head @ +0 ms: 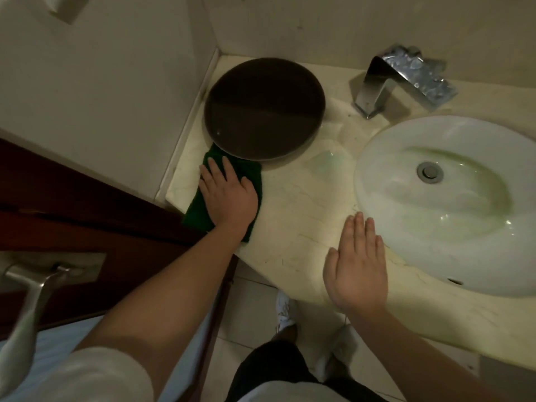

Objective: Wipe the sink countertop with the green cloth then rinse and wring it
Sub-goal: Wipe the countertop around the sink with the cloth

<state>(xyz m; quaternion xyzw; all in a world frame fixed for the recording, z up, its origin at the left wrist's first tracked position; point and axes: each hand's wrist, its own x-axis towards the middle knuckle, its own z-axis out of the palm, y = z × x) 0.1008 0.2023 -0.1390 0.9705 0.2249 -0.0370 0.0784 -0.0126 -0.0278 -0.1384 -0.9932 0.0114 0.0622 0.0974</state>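
The pale stone countertop point(290, 204) holds a round dark tray point(264, 108) far left. A green cloth point(193, 212) touches the tray's near edge. A white sink point(377, 175) sits right, with a shiny tap point(377, 88) behind it.

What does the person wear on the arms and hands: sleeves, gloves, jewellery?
The left hand and right hand are bare: no gloves, rings or watch show. Both forearms are uncovered. A white short sleeve covers the left upper arm; no sleeve shows on the right arm.
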